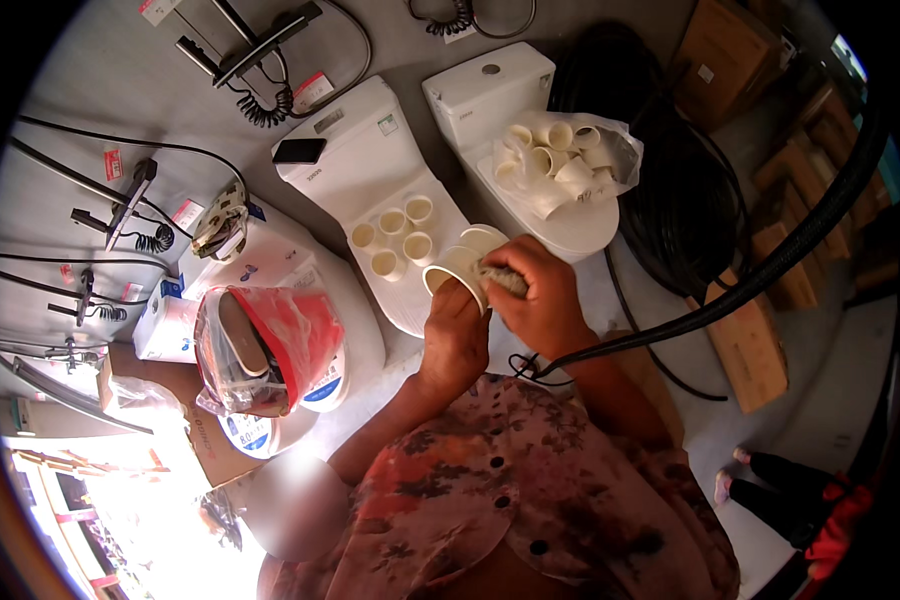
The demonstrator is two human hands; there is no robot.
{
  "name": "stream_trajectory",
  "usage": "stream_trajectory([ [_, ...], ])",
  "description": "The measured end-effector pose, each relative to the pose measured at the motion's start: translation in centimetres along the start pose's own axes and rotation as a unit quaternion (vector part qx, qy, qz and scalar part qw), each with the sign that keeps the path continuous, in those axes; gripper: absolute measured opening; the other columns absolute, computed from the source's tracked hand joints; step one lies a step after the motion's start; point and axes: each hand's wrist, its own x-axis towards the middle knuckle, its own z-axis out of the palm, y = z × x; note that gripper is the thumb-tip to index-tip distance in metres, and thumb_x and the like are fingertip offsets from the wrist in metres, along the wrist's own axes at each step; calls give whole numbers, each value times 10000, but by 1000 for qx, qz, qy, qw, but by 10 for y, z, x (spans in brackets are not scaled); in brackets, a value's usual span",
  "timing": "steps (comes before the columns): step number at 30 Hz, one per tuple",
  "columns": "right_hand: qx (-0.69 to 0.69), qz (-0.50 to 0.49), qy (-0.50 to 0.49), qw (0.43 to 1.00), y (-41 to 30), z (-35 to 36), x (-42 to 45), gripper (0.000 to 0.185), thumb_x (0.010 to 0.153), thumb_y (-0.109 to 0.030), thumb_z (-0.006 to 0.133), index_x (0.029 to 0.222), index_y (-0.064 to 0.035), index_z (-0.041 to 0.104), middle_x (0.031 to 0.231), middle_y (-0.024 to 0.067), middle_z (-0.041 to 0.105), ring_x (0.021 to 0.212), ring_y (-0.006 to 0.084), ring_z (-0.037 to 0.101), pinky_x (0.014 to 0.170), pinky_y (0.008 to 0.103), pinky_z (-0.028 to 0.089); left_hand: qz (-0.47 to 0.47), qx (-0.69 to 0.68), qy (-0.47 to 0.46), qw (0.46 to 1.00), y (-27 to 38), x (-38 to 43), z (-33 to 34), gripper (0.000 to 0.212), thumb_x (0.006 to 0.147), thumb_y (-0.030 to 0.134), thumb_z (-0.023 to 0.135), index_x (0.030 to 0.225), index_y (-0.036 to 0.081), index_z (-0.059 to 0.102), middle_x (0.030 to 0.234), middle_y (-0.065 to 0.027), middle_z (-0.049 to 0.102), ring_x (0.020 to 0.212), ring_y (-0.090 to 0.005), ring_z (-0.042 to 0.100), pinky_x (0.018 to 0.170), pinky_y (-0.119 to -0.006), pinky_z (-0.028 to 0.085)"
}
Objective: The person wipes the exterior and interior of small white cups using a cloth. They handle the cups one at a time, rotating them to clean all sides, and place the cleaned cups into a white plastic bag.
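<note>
My left hand (456, 341) has its fingers inside the open end of a large white plastic pipe fitting (450, 257) and grips it by the wall. A second round opening shows at the fitting's far side. In my right hand (544, 296) is a wad of grey, fuzzy material (504, 280), perhaps a rag or scouring pad, pressed against the fitting's outside near the rim. Just beyond, several small white pipe fittings (418, 247) stand in two rows on the lid of a white toilet (401, 300).
A clear plastic bag of white fittings (570, 161) lies on a second toilet (487, 94). A black phone (300, 151) rests on the first tank. Left is a red-and-clear bag (300, 337); right, coiled black hose (675, 202) and cardboard boxes (750, 352). Another person (784, 495) stands lower right.
</note>
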Motion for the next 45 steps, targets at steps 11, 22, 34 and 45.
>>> stream_trajectory([
  [11,-21,16,20,999,5,-15,-4,172,744,-28,692,906,9,649,832,140,635,729,285,642,677,342,512,53,19,-5,998,2,-2,9,278,763,-104,608,1038,-70,618,1021,-220,601,1010,-443,562,873,-468,462],
  [22,-37,22,-41,998,12,-25,-1,169,750,-40,686,902,17,639,853,149,631,778,297,645,696,343,511,53,11,-55,997,-2,-3,25,239,741,-89,612,978,-55,614,937,-205,578,943,-437,546,842,-472,461],
  [34,89,164,5,982,39,-47,-13,205,798,-59,696,977,26,644,853,101,650,776,168,630,696,301,507,-441,-423,29,791,-18,-1,27,252,972,115,546,1084,-90,643,1064,-82,686,985,-136,611,937,-277,447],
  [45,-39,-7,45,998,29,-6,-13,207,732,4,695,929,-30,641,901,126,599,802,300,636,696,359,514,-339,-365,11,867,-12,6,27,249,978,69,538,1174,-57,626,1123,-63,668,1036,-117,588,967,-275,429],
])
